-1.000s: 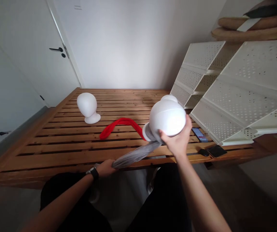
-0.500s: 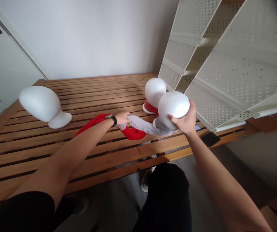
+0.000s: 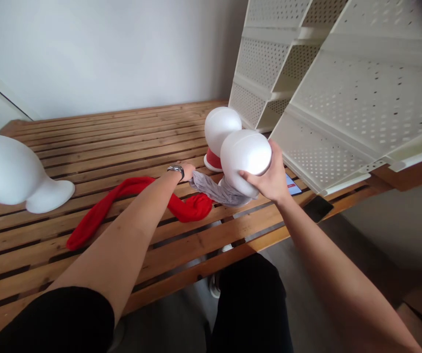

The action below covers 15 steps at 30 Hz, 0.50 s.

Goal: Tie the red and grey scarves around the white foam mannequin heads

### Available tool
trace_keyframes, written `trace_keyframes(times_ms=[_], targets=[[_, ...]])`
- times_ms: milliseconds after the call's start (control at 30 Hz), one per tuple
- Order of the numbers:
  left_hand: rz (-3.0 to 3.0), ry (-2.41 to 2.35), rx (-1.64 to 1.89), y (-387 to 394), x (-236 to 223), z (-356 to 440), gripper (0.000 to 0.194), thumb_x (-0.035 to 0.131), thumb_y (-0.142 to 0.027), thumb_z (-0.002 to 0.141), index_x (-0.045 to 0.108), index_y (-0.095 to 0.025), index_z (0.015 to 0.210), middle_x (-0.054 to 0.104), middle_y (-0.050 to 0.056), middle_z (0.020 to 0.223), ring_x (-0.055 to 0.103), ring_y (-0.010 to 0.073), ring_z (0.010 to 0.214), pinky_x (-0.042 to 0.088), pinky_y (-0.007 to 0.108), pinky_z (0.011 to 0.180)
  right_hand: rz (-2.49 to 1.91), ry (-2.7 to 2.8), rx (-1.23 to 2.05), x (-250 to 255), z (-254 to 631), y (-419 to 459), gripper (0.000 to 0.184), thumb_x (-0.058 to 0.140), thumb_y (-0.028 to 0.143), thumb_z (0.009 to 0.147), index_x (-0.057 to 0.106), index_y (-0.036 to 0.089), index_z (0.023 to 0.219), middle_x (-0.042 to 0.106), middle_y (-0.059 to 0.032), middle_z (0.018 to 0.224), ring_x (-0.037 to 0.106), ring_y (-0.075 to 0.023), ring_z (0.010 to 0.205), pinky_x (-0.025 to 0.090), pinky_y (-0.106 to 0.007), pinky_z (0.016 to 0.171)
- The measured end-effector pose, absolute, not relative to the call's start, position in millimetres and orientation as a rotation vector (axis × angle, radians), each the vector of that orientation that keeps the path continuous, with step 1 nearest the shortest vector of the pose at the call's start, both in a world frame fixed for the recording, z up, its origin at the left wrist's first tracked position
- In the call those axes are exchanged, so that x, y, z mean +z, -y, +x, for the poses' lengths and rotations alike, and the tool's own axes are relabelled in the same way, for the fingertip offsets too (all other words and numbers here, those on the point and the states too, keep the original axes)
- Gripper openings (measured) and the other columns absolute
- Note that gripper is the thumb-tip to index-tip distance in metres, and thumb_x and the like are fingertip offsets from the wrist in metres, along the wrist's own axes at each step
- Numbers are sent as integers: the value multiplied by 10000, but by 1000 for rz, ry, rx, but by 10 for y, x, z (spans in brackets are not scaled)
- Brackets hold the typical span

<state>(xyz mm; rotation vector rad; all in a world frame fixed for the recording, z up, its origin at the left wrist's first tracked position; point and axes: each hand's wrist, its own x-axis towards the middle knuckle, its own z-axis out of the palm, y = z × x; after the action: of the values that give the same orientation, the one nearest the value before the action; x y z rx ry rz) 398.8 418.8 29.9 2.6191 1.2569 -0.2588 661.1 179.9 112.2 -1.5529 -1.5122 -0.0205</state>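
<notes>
My right hand [image 3: 269, 179] is closed round a white foam mannequin head [image 3: 245, 154], held just above the slatted wooden bed frame [image 3: 122, 142]. A grey scarf [image 3: 214, 190] is wound at that head's neck, and my left hand [image 3: 187, 170], wearing a wristwatch, is shut on its free end. Right behind stands a second white foam head [image 3: 221, 125] with a red scarf round its neck. The long red scarf [image 3: 130, 198] trails left across the slats, under my left forearm.
A third white foam head [image 3: 10, 171] lies at the left edge of the frame. White perforated shelf units [image 3: 328, 93] lean over the right side. A phone [image 3: 317, 208] and a blue card [image 3: 292, 184] lie near the frame's right front corner.
The view has swung right and closer. My left hand went from the near edge out over the slats with the grey scarf end. The held head came down next to the second head.
</notes>
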Motion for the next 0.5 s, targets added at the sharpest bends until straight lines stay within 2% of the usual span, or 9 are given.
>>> trace_keyframes(times_ms=[100,300,400,500], targets=[[2643,-1204,-292,-4048,239,3920,435,673,-391,823,740,-250,1229,673,122,1367,569,325,1316,361,462,1188,-1546,1508,19,1144,6481,-1698,1197,817,673,672,198,225,1593,326,-179,1579,352,-418,1446,279,-675,1199],[2639,-1153,-315,-3908,197,3721,682,742,-423,780,588,-309,1435,554,89,1522,505,287,1405,344,407,1219,-1541,1481,-16,1022,6527,-1775,1197,834,667,635,239,218,1572,357,-187,1557,368,-415,1434,286,-680,1189],[2618,-1162,-304,-3901,152,3677,728,739,-445,791,537,-311,1477,486,85,1585,460,282,1452,315,392,1237,-1553,1472,-71,974,6634,-1864,1223,834,678,619,233,208,1576,349,-194,1565,346,-420,1452,270,-686,1195],[2601,-1167,-292,-3905,115,3671,757,718,-466,815,488,-300,1517,432,100,1624,405,299,1494,277,424,1258,-1567,1461,-72,929,6685,-1877,1230,834,670,631,220,189,1582,331,-206,1580,348,-412,1460,271,-667,1205]])
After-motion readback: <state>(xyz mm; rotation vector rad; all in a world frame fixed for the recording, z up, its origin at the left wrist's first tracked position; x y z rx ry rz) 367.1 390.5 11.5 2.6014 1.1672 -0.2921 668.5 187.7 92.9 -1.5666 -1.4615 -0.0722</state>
